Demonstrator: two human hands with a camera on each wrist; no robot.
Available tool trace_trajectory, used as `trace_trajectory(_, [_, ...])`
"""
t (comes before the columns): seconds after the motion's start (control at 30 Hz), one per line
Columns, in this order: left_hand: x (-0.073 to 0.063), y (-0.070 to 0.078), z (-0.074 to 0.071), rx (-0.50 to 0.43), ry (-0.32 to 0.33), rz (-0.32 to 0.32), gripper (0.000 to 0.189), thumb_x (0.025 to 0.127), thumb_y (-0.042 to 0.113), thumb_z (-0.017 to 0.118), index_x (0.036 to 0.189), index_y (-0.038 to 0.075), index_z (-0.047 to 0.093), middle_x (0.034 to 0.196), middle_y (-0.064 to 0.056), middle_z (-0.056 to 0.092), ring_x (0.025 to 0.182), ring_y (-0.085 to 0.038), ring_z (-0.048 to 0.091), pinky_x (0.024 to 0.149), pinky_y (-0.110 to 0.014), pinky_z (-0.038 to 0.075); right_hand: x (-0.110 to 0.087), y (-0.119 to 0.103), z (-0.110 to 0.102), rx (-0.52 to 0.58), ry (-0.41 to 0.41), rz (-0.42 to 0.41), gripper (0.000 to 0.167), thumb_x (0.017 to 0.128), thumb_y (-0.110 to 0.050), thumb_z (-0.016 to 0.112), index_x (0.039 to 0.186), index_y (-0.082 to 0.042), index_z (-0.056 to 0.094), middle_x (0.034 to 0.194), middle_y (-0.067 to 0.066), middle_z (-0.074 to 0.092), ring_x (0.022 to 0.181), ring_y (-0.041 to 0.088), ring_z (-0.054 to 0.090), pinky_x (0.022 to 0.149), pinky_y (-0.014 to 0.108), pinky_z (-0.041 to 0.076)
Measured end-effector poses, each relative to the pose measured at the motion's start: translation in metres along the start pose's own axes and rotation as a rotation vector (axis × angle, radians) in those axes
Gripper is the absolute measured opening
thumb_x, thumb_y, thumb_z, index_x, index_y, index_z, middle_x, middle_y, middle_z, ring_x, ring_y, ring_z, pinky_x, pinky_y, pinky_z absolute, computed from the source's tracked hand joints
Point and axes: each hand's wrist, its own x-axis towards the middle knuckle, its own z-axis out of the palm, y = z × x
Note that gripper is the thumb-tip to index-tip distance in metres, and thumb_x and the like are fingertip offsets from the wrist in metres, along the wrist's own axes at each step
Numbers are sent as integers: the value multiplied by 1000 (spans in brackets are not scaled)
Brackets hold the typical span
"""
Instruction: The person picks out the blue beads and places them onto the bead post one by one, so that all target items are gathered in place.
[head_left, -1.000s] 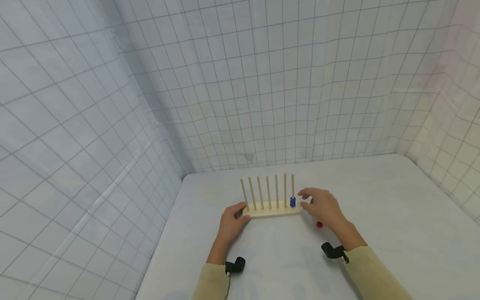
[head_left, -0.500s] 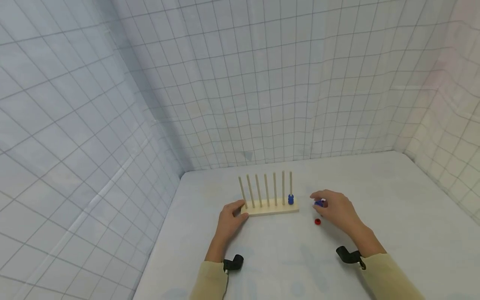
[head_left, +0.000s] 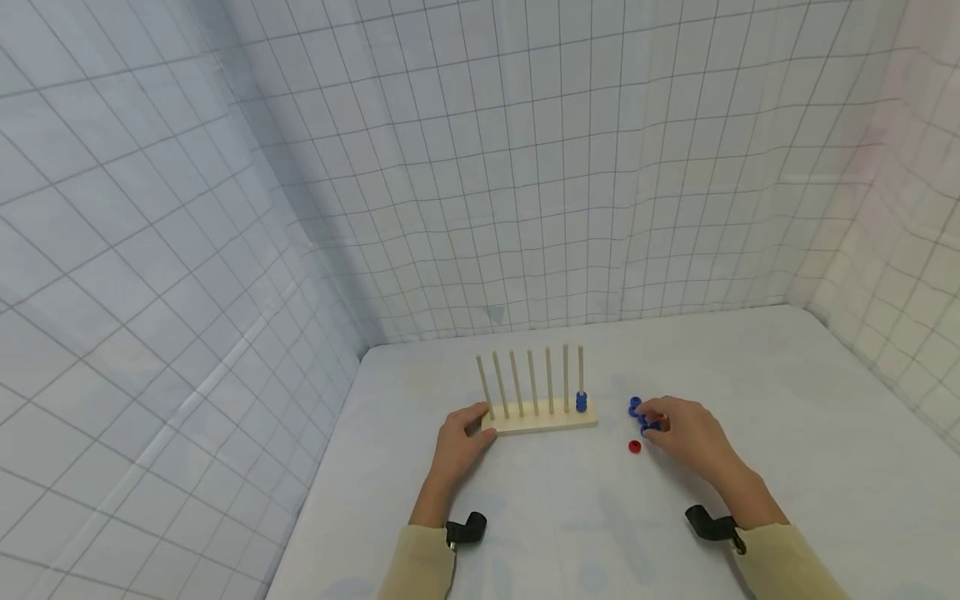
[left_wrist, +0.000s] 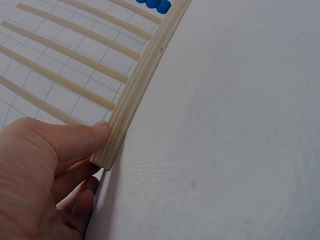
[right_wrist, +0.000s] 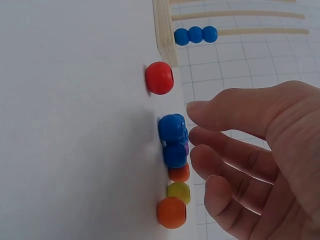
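Note:
A pale wooden rack (head_left: 540, 422) with a row of upright pegs stands on the table. Its rightmost peg carries several stacked blue beads (right_wrist: 195, 35). My left hand (head_left: 456, 439) grips the rack's left end, thumb (left_wrist: 82, 140) on the front edge and fingers behind. To the right of the rack, my right hand (head_left: 693, 433) hovers at a group of loose blue beads (right_wrist: 171, 128). Its thumb and fingers are parted and bent, with nothing visibly pinched between them. A single red bead (head_left: 634, 447) lies nearer to me, apart from that group.
Beyond the blue beads, the right wrist view shows a yellow-green bead (right_wrist: 178, 192) and an orange bead (right_wrist: 171, 212), partly hidden from the head view by my right hand. White grid-patterned curtains (head_left: 510, 208) enclose the white table (head_left: 555, 517) at the back and sides.
My right hand has moved away from the rack's right end, rightward and a little toward me, to the loose beads. The left hand keeps its grip on the rack.

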Motion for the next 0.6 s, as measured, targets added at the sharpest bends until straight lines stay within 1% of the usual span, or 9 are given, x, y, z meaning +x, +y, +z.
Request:
trace_trajectory(0.17, [0, -1, 2, 8, 4, -12, 49, 88, 15, 78, 135, 6, 65, 137, -12, 61, 131, -32, 52, 106, -47, 45, -1, 2, 4, -5, -27, 6, 28, 82, -10, 80, 110, -12, 76, 95, -2, 70, 77, 15, 56, 67, 37, 50])
trace_trajectory(0.27, [0, -1, 2, 19, 4, -7, 49, 88, 15, 78, 135, 7, 65, 137, -12, 61, 131, -33, 52, 106, -48, 45, -1, 2, 5, -15, -42, 2, 28, 82, -8, 80, 110, -12, 77, 96, -2, 70, 77, 15, 56, 68, 38, 51])
trace_trajectory(0.47, [1, 0, 2, 25, 11, 5, 48, 89, 14, 78, 135, 6, 65, 137, -12, 62, 130, -32, 53, 105, -47, 46, -1, 1, 5, -30, -52, -13, 26, 81, -7, 80, 106, -11, 77, 103, 3, 72, 86, 19, 64, 75, 45, 56])
trace_trajectory(0.6, [0, 2, 1, 22, 9, -5, 49, 88, 13, 78, 134, 5, 65, 136, -12, 62, 130, -32, 53, 105, -47, 47, -1, 1, 6, -57, -75, -19, 22, 81, -6, 80, 103, -11, 78, 101, 3, 72, 88, 22, 66, 78, 46, 57])
